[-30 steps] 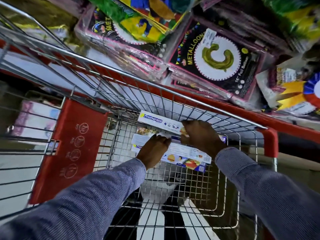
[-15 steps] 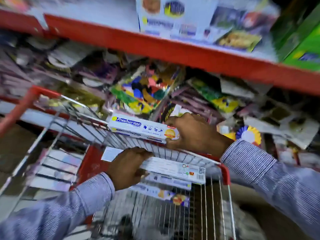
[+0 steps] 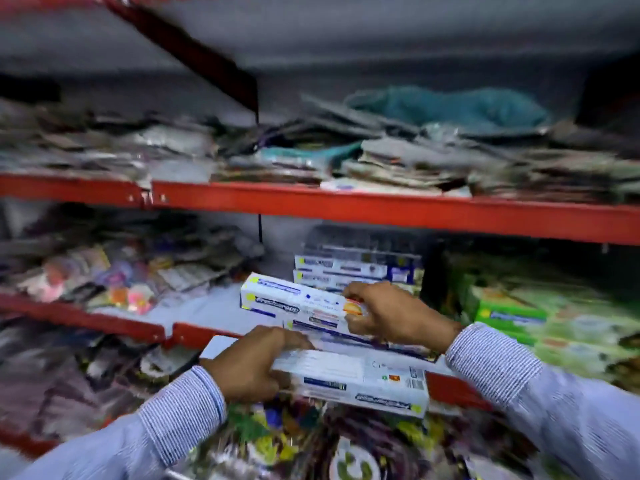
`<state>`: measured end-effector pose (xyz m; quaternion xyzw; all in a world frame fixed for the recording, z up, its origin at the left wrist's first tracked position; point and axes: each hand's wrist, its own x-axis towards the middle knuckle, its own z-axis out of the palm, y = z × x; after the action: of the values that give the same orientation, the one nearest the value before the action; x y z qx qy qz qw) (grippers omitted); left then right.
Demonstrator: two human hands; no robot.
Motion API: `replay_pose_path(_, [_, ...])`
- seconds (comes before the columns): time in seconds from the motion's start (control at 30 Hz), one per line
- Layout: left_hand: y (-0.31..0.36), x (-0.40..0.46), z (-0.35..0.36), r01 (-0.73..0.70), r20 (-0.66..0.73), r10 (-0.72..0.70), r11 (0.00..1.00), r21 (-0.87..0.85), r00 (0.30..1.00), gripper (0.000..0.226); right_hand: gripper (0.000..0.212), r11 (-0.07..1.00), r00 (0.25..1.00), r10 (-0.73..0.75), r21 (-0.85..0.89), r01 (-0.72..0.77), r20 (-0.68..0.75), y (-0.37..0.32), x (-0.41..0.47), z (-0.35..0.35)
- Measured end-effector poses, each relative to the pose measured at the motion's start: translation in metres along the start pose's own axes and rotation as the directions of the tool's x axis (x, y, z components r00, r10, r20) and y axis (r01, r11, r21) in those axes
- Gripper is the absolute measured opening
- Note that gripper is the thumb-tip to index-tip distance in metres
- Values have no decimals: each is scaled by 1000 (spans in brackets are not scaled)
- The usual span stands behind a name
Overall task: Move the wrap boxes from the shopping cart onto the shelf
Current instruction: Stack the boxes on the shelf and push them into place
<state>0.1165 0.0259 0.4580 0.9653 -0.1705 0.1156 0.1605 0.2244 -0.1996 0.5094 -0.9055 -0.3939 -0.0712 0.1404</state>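
Two tiers of red-edged metal shelving (image 3: 346, 209) fill the view, the upper tier heaped with blurred flat packets and a teal bundle (image 3: 450, 107), the lower tier (image 3: 204, 308) showing a bare pale board at its middle. Motion blur softens most of the scene, so printed detail is largely unreadable. At right on the lower tier lie green cartons (image 3: 509, 315), and at left a loose spread of colourful small packets (image 3: 114, 278). Toward the back of the same tier, just left of the green cartons, stands a stack of white-and-blue wrap boxes (image 3: 349, 268), lying flat one on another. Two arms in pale blue fine-striped sleeves (image 3: 502, 365) reach in from the bottom corners. The left hand (image 3: 249, 365) is closed around the left part of a long white wrap box with a barcode (image 3: 360, 379), held level in front of the lower tier's red front lip, not resting on the board. The right hand (image 3: 391, 313) grips the right end of a long white wrap box with blue lettering and an orange mark (image 3: 294, 303), thumb below and fingers over the top; this box lies over the pale board just in front of the stack, its left end angled slightly upward, and whether it touches the board cannot be told. Below the shelf lip, bright foil packets (image 3: 311, 441) show as a blur.
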Motion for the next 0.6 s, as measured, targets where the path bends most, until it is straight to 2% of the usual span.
replay_pose_path(0.13, [-4,31,-17,-18,29,19,999,-37,999,48,27,999,998,46,-1,-47,-34,31,34,-8])
replay_pose_path(0.33, [-12,66,-8,13,95,-9,999,-46,995,50,28,994,993,109,-36,-107,47,63,83,1])
replay_pose_path(0.4, [-18,73,-4,19,103,-13,998,-52,995,52,6,989,987,141,-61,-136,81,69,98,10])
replay_pose_path(0.5, [-32,80,4,74,95,-65,993,-89,993,56,44,974,972,224,-54,-221,68,87,120,29])
replay_pose_path(0.6, [-46,84,11,108,102,-97,988,-113,990,56,50,975,977,200,-114,-190,77,107,133,45])
